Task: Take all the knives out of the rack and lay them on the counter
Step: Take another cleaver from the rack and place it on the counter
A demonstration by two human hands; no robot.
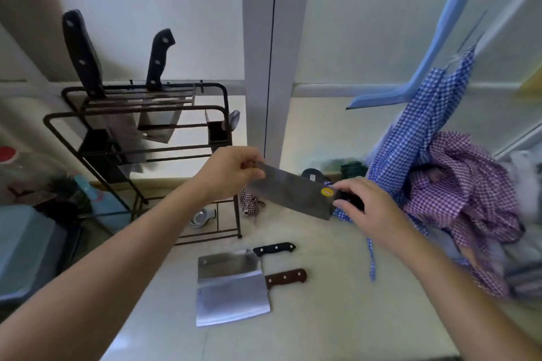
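A black wire knife rack [218, 102] stands at the back left of the counter. Two black-handled knives stay in it, a large one [82, 53] on the left and a shorter one [158, 60] beside it. In the air over the counter is a cleaver with a yellow sticker [293, 192]. My right hand [366, 208] grips its black handle, and my left hand [231, 173] pinches the far end of the blade. Flat on the counter lie a black-handled cleaver [231, 265] and, nearer me, a brown-handled cleaver [234, 299].
Blue and purple checked cloths [457, 184] are heaped at the right, one hanging from a light blue bar [434, 26]. A white pillar [275, 53] rises behind the cleaver. Bottles and a grey-blue box [26, 246] sit at the left. A small metal dish [202, 217] lies under the rack.
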